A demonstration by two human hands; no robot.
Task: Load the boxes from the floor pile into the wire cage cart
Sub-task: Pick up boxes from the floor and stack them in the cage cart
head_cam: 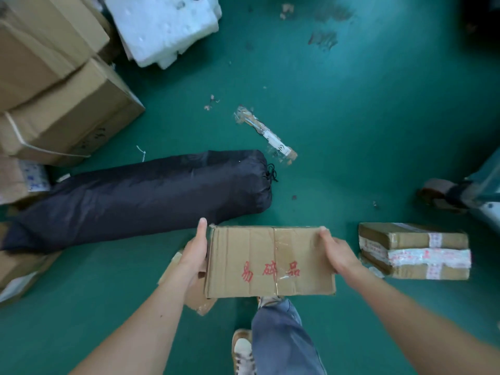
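Held above the green floor, the red-lettered cardboard box is clamped between both hands: the left hand cups its left end, the right hand curls over its right corner. A dark bag lies just beyond, a taped parcel to the right.

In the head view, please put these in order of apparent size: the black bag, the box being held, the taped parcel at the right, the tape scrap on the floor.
1. black bag
2. held box, though nearness to the camera enlarges it
3. taped parcel
4. tape scrap
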